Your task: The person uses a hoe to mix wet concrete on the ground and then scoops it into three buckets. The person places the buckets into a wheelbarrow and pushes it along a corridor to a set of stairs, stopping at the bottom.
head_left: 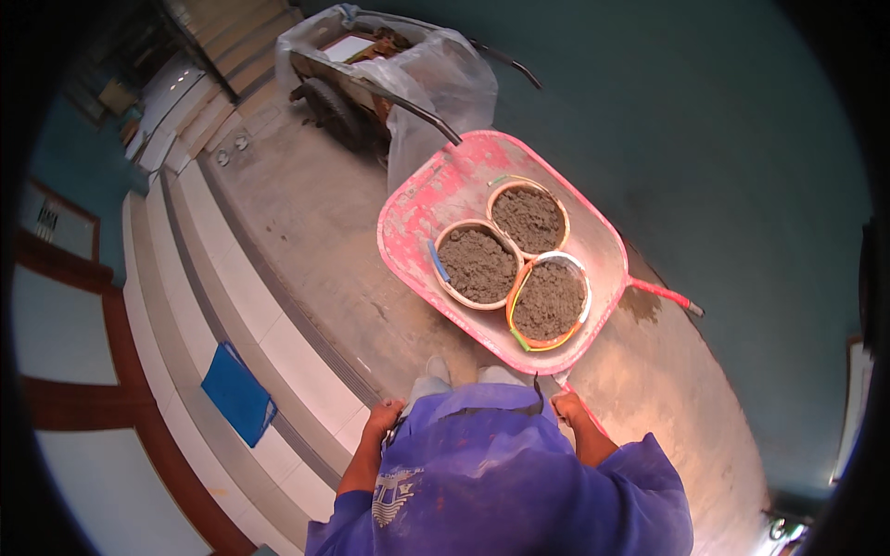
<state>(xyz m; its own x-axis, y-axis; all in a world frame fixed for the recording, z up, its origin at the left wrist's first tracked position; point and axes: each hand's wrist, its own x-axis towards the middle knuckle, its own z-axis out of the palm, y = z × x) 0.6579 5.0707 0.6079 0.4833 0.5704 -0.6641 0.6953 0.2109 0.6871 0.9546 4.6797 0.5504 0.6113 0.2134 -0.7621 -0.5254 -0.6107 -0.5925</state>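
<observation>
Both of my hands are at my waist, one on each side of my purple shirt (473,463). My left hand (385,416) is closed beside the shirt's hem; what its fingers hold, if anything, is hidden. My right hand (567,407) is also closed, right by the near handle of a pink wheelbarrow (417,199); I cannot make out what is in it. Three round buckets stand in the barrow's tray, filled with grey-brown wet mortar: one with a blue grip (439,262), one at the back (494,225), and an orange one (515,330) nearest me.
A second cart (338,111), draped in clear plastic sheeting (445,79), stands beyond the barrow. The barrow's far handle (667,295) sticks out toward the green wall (732,204). Tiled steps (250,296) rise on the left, with a blue folder-like sheet (239,394) on them.
</observation>
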